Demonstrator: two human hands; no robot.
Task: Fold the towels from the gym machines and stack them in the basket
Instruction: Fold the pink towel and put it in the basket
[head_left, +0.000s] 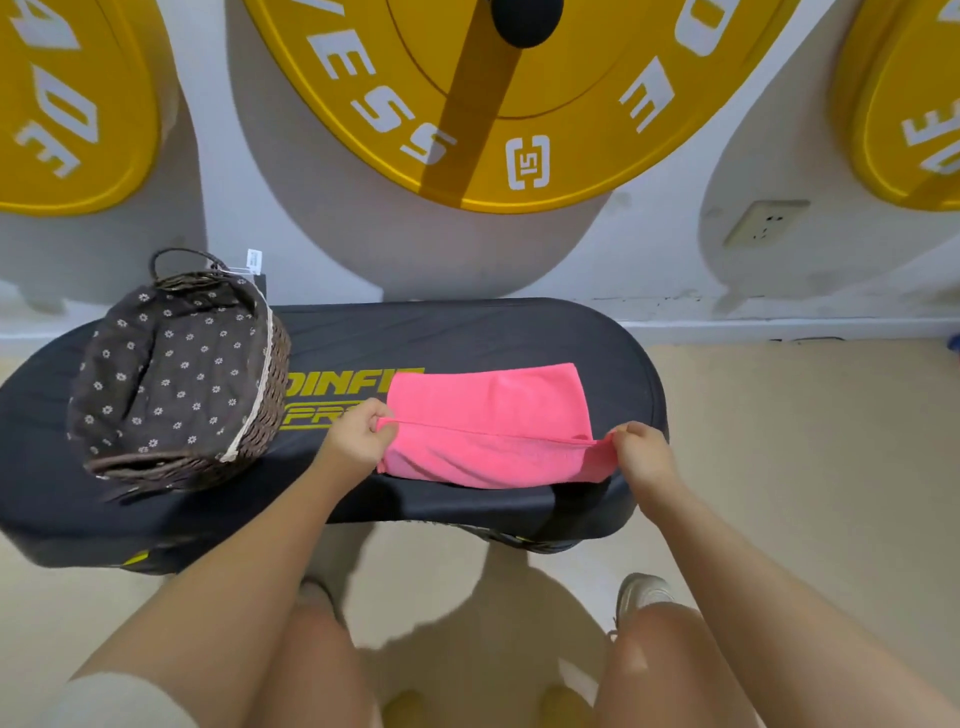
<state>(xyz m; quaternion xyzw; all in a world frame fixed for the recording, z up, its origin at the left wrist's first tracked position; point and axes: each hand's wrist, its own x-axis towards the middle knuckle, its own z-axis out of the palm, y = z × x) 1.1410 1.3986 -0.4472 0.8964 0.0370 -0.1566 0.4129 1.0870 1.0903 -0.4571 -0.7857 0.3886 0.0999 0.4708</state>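
Pink towel, soft, light, limp, flat on bench right of basket; left hand and right hand pinching raised edge's ends; probably microfibre; best held by corners.

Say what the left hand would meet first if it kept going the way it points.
Probably the pink towel it already pinches: the left hand points right and away along the bench. Depth is unclear.

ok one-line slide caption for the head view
Both hands, left and right, fold a pink towel beside the lined wicker basket.
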